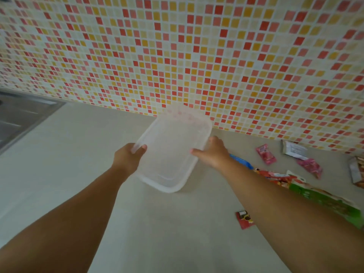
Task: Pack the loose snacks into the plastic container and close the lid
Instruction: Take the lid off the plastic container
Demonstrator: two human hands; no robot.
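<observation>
Mosaic tiles [197, 56] in red, yellow and cream fill the upper half of the frame, above a pale grey tabletop [167, 233]. At the far left edge sits a steel sink [21, 117].

At frame centre a clear plastic container [171, 154] sits close to the wall, open side up, with nothing seen inside; whether it rests on the tabletop or is slightly lifted cannot be told. The left hand [128, 156] grips its left rim, thumb hooked over the edge. The right hand [213, 152] clasps the right rim, thumb laid inside and fingers curled round the outside.

Just behind the right wrist lies a blue lid [243, 161], mostly hidden by the arm. Snacks lie scattered at the right of the frame: two pink packets [266, 154] [310, 167], a silver wrapper [294, 150], a red pack [273, 176], a green bag [325, 201] partly covered by the right forearm, and a box [357, 172] cut off by the right edge. A small red packet [244, 219] lies lower, touching the forearm's outline.
</observation>
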